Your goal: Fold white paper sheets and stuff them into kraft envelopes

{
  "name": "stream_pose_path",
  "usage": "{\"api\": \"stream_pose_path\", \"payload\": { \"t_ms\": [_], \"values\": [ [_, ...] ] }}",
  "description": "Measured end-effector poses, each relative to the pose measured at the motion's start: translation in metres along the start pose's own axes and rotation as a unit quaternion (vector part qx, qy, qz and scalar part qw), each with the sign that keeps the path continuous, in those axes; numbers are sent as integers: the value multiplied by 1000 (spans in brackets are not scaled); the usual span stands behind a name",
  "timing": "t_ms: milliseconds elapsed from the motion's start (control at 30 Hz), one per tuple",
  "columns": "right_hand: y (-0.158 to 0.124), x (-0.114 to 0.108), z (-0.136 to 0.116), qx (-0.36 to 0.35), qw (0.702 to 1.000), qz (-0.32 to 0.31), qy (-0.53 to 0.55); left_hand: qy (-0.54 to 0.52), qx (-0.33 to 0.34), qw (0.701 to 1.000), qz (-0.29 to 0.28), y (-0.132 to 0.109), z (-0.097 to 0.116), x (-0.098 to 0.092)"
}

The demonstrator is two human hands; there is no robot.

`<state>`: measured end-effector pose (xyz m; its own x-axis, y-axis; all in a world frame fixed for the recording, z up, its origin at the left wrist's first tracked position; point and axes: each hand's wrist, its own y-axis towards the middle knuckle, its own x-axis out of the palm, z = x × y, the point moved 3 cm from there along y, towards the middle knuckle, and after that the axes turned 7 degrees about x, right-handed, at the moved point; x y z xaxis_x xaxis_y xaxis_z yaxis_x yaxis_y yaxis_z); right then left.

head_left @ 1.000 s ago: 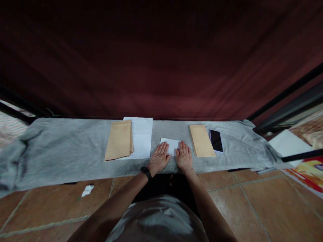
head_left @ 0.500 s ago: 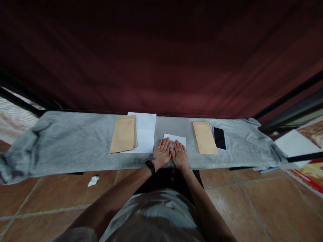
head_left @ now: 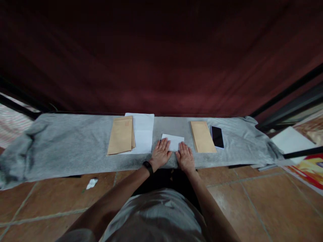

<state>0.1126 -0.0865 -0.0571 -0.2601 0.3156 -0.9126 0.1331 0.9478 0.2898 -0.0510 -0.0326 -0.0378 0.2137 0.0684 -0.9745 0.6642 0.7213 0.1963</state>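
A folded white sheet of paper [head_left: 174, 141] lies flat on the grey cloth right in front of me. My left hand [head_left: 160, 154] rests palm down on its left part, fingers stretched out, a black band on the wrist. On the other side, my right hand [head_left: 186, 158] lies flat at the sheet's right edge, fingers extended and holding nothing. To the left, brown envelopes [head_left: 121, 136] lie partly over white paper sheets [head_left: 145, 131]. Another stack of brown envelopes [head_left: 203, 137] is to the right of my right hand.
A phone [head_left: 217, 137] with a dark screen lies beside the right envelopes. The grey cloth [head_left: 70, 141] covers a long narrow surface with a dark red curtain [head_left: 161, 80] behind it. A crumpled white scrap [head_left: 92, 183] lies on the tiled floor [head_left: 58, 198].
My hands have moved apart: the right one slid rightwards to the sheet's edge, the left slightly left. More of the folded sheet shows between them. The view has shifted slightly.
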Motion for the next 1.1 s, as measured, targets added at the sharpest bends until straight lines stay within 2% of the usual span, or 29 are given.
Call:
{"api": "stream_pose_path", "payload": {
  "t_ms": [133, 300, 500, 767, 933, 1100],
  "values": [
    [1, 0, -2, 1, 1000, 3, -11, -11, 7, 1000, 2, 9, 7, -1],
    [1, -1, -4, 2, 1000, 4, -17, -30, 16, 999, -25, 35, 20, 6],
    [1, -4, -5, 9, 1000, -2, -13, -28, 3, 999, -25, 49, 7, 11],
    [2, -7, -6, 13, 1000, -4, -13, -8, -47, 999, -17, 34, -15, 6],
    [2, -6, -6, 16, 1000, -5, -7, -6, -78, 997, 7, 17, -12, 5],
    [2, -6, -5, 16, 1000, -9, -2, -7, -65, 998, 16, -2, -6, -4]
  ]
}}
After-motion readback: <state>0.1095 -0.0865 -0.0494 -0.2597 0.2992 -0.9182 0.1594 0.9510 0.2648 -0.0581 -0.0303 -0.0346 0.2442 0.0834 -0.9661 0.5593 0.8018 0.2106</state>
